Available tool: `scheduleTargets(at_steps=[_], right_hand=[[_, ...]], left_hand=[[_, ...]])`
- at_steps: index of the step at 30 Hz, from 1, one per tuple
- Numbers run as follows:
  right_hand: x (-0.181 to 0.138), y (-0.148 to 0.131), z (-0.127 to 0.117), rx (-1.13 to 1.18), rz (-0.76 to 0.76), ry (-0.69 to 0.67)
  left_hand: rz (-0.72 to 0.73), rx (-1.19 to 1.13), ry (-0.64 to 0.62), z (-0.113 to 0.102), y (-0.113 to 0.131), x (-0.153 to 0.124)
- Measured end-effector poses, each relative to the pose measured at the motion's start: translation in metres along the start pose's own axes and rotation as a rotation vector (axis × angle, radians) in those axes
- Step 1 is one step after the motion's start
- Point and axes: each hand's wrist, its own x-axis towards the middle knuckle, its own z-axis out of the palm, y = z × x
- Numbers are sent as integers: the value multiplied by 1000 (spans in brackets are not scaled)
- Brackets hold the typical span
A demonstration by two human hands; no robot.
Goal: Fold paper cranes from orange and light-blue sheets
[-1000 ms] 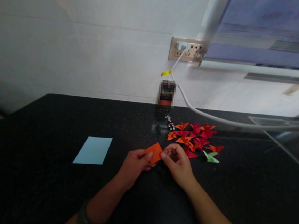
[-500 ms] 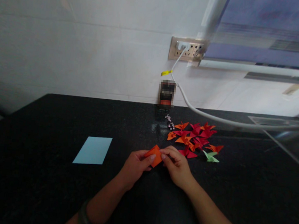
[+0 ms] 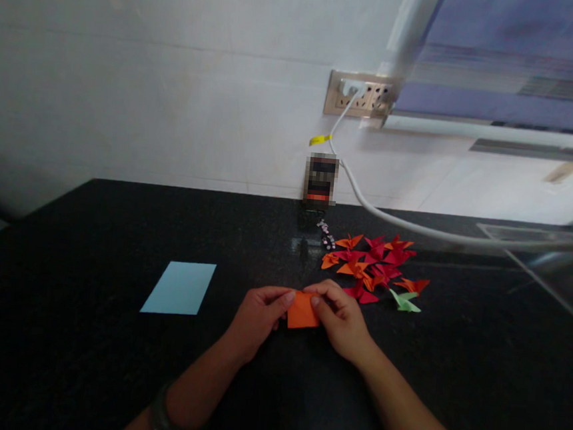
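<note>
Head view is showing the left hand (image 3: 256, 316) and right hand (image 3: 341, 319) grasping orange paper (image 3: 302, 315) between their fingers (image 3: 287, 299), uneven pulling possibly wrinkling it.

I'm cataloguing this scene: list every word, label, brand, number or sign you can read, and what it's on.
No text is readable.
Yellow tag on the white cable: too small.
Dark object at the wall: pixelated.
Orange paper and pale blue sheet: no lettering visible.
</note>
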Motion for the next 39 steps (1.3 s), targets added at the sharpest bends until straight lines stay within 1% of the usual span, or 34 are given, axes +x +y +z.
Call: scheduleTargets(at_steps=[2,4,7,12,16,20,25,30,36,39], right_hand=[[0,-1,0,16,2,5],[-1,0,2,100,65,39],[-1,3,5,191,119,108],[0,7,5,125,122,100],[0,6,4,107,121,116],[0,6,5,68,88,127],[-1,8,5,35,72,129],[-1,10,6,-5,42,134],[-2,10,7,-42,21,156],[-3,11,6,-94,19,145]], left_hand=[[-12,13,7,-1,-1,1],[-18,7,27,-2,-2,1],[-5,-2,98,-1,-1,2],[-11,4,177,0,3,1],[2,-3,171,0,2,2],[-16,-41,157,2,-1,3],[-3,-104,102,5,-4,3],[5,-89,154,5,-3,3],[4,-81,175,6,-3,4],[4,-79,182,6,-4,4]])
